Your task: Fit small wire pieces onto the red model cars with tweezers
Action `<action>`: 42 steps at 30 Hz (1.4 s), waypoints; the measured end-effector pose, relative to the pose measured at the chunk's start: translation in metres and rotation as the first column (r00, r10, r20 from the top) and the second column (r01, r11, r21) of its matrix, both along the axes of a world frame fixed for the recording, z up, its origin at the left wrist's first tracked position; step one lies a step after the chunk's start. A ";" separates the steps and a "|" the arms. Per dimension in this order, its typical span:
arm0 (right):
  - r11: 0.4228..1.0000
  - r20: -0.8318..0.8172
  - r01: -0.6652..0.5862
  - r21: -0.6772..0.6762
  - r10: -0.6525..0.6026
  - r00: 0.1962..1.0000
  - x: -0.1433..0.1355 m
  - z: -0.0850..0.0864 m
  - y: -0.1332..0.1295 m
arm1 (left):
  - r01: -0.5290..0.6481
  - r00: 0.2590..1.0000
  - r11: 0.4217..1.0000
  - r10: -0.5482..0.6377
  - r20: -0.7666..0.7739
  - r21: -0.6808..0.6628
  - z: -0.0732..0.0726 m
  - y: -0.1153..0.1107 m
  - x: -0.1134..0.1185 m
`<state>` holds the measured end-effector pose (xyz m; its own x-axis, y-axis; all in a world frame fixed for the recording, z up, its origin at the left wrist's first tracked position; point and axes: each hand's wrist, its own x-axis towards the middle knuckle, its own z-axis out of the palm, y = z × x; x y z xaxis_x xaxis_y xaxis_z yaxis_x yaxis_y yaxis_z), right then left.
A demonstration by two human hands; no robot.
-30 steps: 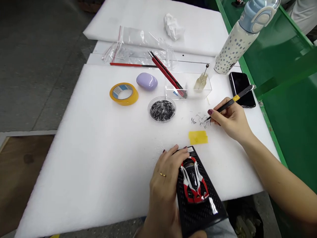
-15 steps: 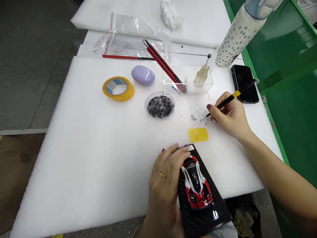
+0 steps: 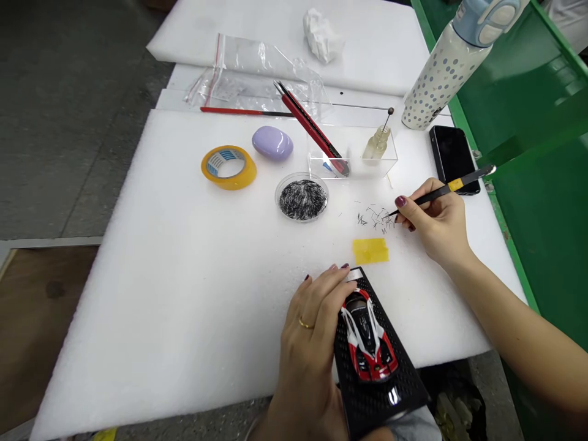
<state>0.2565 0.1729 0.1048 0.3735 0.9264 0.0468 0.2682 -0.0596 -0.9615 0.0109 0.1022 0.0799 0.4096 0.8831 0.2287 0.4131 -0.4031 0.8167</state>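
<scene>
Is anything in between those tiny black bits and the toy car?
Yes, a yellow patch lies flat on the white sheet between the black bits and the toy car. Nothing taller shows there.

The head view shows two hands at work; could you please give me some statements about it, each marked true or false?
1. The right hand holds black tweezers near loose black strands. True.
2. The left hand wears a gold ring. True.
3. The left hand holds a water bottle. False: it holds the black base under the model sports car.
4. A small bottle stands in the clear box. True.
5. The yellow tape roll lies right of the round dish. False: it lies left of it.
6. The smartphone has a lit screen. False: its screen is dark.
</scene>
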 end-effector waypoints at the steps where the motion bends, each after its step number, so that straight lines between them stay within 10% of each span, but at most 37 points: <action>1: 1.000 -0.024 -0.001 0.003 0.001 1.000 0.001 0.000 -0.002 | 0.002 1.000 1.000 -0.002 -0.002 0.001 0.000 0.000 0.000; 20: 0.957 -0.084 -0.211 0.199 0.231 0.969 -0.048 0.017 -0.059 | 0.205 0.978 0.979 -0.205 0.033 0.007 0.010 0.008 -0.007; 42: 0.997 -0.016 -0.036 0.066 0.037 0.999 -0.033 -0.004 -0.059 | 0.166 0.985 0.986 -0.167 0.039 0.019 0.008 0.007 -0.009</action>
<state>0.2240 0.1138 0.1012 0.3408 0.9346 0.1014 0.2520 0.0131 -0.9676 0.0015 0.1092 0.0882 0.5407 0.7996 0.2613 0.3064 -0.4764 0.8241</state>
